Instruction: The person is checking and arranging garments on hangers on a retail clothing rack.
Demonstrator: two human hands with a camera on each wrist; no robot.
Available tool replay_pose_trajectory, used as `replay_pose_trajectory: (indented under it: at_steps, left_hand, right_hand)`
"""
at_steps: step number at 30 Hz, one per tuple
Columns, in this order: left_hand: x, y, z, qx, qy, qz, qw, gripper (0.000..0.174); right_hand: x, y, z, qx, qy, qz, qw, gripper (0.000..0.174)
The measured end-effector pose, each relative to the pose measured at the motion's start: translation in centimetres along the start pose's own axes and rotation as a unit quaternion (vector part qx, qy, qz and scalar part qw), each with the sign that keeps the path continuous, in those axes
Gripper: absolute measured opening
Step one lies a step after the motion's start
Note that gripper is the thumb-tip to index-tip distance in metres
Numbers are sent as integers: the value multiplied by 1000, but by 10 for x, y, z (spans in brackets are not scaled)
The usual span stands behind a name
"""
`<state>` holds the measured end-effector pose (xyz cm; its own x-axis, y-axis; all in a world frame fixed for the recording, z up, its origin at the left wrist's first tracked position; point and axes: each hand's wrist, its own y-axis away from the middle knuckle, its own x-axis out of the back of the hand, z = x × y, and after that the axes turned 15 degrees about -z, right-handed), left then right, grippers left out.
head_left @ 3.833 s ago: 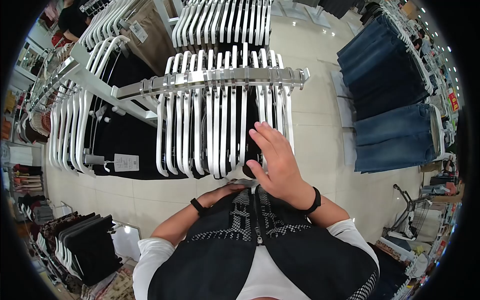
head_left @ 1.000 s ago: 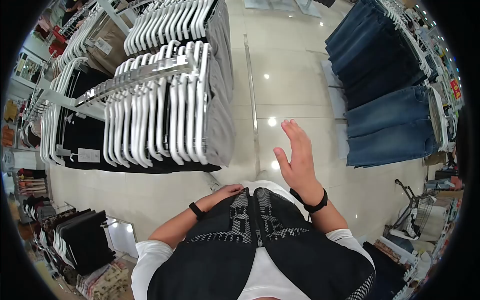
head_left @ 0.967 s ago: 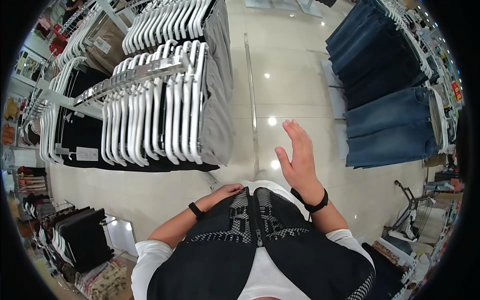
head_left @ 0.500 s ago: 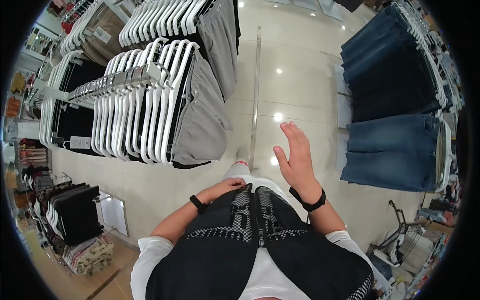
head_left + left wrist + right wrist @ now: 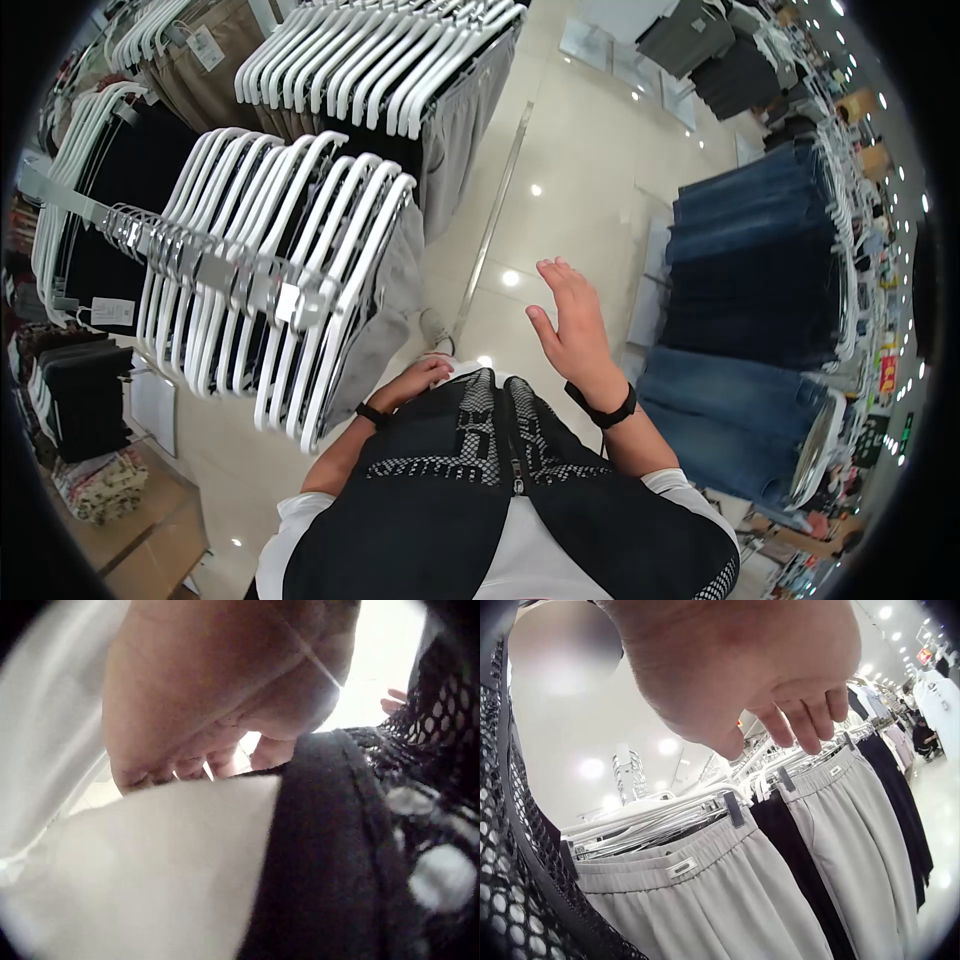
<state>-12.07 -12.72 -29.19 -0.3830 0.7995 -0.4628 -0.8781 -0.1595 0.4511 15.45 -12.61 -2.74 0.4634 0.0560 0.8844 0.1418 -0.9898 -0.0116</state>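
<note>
My right hand (image 5: 575,325) is raised in front of the body over the tiled floor, fingers straight and thumb apart, holding nothing. The right wrist view shows its palm (image 5: 757,667) with grey trousers (image 5: 727,885) on clip hangers beyond. My left hand (image 5: 418,378) is low at the front hem of the black vest (image 5: 430,510), fingers loosely bent. The left wrist view has this hand (image 5: 225,682) beside white cloth (image 5: 165,862) and the vest's dark edge (image 5: 315,825); its fingertips are partly hidden. White hangers (image 5: 330,225) fill the rack left of both hands.
A metal rack bar (image 5: 215,270) points toward the body from the left. Blue jeans (image 5: 710,415) hang at the right. A floor strip (image 5: 495,215) runs between the racks. Folded patterned cloth (image 5: 105,485) lies lower left, and a shoe (image 5: 436,330) shows near the left hand.
The head view has turned, and the near hanger rack sits lower and closer. My left hand has shifted left from the vest's front edge. My right hand stays raised, slightly farther left.
</note>
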Motion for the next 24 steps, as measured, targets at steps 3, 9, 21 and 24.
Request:
replay_pose_trajectory:
  at_steps: [3, 9, 21, 24]
  left_hand:
    - [3, -19, 31, -33, -3, -55, 998, 32]
    - [-35, 29, 105, -224, 54, 72, 970, 30]
    - [-62, -37, 129, -198, 226, 222, 927, 19]
    - [-71, -85, 93, -188, 198, 315, 909, 23]
  right_hand:
    - [7, -37, 18, 23, 6, -16, 1000, 49]
    - [8, -98, 40, 74, -12, -49, 996, 47]
    - [34, -244, 33, 463, -120, -168, 862, 39]
    - [30, -271, 31, 529, -131, -203, 813, 40]
